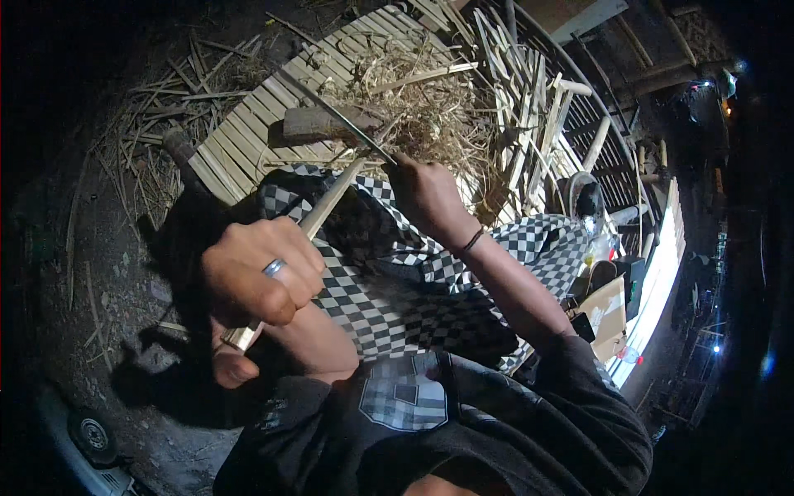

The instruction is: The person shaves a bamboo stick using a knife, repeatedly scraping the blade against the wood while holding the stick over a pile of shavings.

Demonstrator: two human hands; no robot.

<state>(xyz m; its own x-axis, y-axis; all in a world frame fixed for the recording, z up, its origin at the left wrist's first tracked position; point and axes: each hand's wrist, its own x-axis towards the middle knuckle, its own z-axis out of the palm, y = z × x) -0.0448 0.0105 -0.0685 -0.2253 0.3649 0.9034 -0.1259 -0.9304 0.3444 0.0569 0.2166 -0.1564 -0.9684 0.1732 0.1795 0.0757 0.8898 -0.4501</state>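
1. One dark dirt floor (124, 314) fills the left side, littered with thin bamboo offcuts (141, 140) that lie criss-crossed near the top left; the ground there is dim and grainy.
2. At the lower left edge a pale curved object with a small wheel (93, 434) shows (too dark to tell what it belongs to).
3. The left hand (260, 277) is curled into a fist around a pale bamboo strip (327, 207), fingers wrapped over it and the thumb below; a silver ring (274, 267) sits on one finger. The strip's cut end pokes out under the fist, and its other end rises toward the upper right.
4. The lap is covered by a black-and-white checked cloth (389, 281), across which the strip lies.
5. Behind the lap lies a mat of flat bamboo slats (240, 136) set side by side, with a grey block (318, 124) resting on it and a heap of curly shavings (422, 99) beside the block.
6. The right hand (426, 194) is closed on a long thin dark blade (347, 120), which runs up to the left; the blade meets the top of the strip just beside the knuckles. A dark band (472, 240) circles that wrist.
7. Further right, split bamboo sticks (538, 99) pile against a dark slatted frame (604, 140).
8. At the far right, a cardboard box (608, 310) and a bright pale slatted panel (662, 273) stand near small lights in the darkness.
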